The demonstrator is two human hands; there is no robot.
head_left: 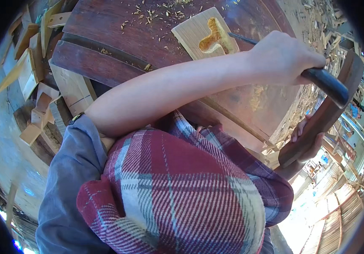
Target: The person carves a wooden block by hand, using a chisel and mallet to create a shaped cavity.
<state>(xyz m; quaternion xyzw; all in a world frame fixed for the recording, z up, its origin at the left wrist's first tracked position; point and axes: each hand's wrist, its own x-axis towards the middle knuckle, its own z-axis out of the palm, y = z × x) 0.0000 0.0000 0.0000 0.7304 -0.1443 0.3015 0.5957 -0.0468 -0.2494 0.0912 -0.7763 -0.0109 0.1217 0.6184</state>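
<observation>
My left hand (pixel 283 55) reaches across a dark red-brown wooden slab (pixel 106 29) and is closed around the black handle of a chisel (pixel 324 82). The thin blade (pixel 241 39) points at a pale wooden board (pixel 190 34) with a T-shaped hollow (pixel 213 38) carved in it, and the tip sits at the hollow's right edge. Lower right, my right hand (pixel 307 142) grips a long brown wooden mallet (pixel 330 110), held up just beyond the chisel handle's end. My plaid-clothed knee (pixel 177 190) fills the foreground.
Wood chips (pixel 156 15) lie scattered over the slab near the board. Pale wooden offcuts and blocks (pixel 34 72) are piled at the left on the grey floor. More shavings and scraps (pixel 317 21) lie at the upper right. Slatted wooden structures (pixel 338 211) show at the lower right.
</observation>
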